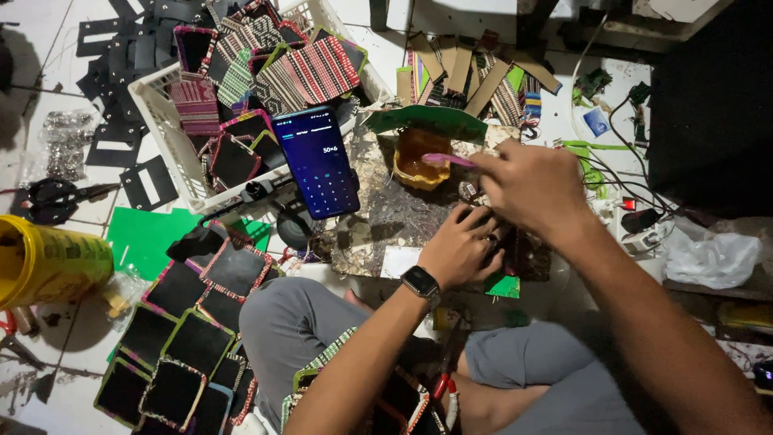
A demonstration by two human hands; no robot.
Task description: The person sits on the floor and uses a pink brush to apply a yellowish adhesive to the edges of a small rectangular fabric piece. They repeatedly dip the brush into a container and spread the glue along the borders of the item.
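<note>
Over the glue-stained board [386, 213], right hand [531, 189] w/ grip pinching pink brush [447, 159], left hand [463, 250] pressing dark piece flat.

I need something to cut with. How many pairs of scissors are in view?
1. The black-handled scissors lie on the white floor at far left, above the yellow bucket. Others may be hidden under the clutter.

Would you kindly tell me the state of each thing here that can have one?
Smartphone: screen lit, propped tilted.
Glue pot: open, amber glue inside.
Pink brush: held by right hand, tip over the pot.
Left hand: pressing a dark piece down.
White basket: full of woven pieces.
Yellow bucket: open.
</note>
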